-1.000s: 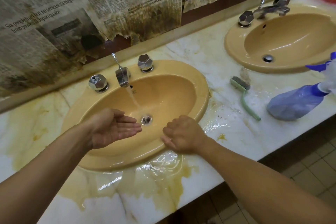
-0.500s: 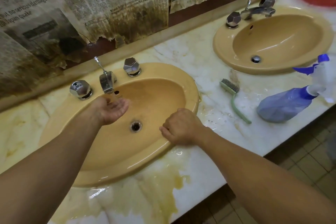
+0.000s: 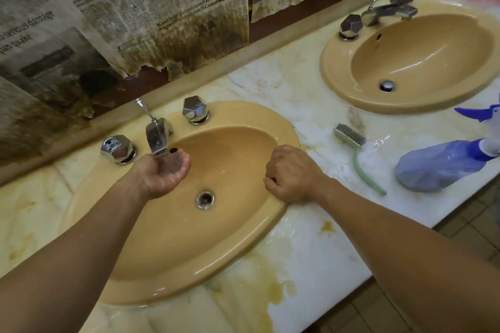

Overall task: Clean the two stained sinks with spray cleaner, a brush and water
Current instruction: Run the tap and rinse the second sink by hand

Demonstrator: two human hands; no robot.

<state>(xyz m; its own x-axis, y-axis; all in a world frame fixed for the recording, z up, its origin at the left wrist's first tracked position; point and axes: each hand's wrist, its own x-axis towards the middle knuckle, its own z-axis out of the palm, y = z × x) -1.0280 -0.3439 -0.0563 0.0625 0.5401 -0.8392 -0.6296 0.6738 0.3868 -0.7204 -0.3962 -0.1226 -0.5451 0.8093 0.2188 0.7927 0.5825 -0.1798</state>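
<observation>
stained newspaper-covered wall (image 3: 121, 21), marble counter (image 3: 311, 246), tiled floor (image 3: 465, 222)

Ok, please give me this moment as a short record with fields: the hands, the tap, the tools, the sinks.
left hand: cupped palm up under the tap, catching water
right hand: curled into a loose fist, resting on the right rim of the near sink, holding nothing
tap: running
brush: lying on the counter between the sinks, untouched
spray bottle: on its side, right of the brush
far sink: upper right, no hand near it
</observation>
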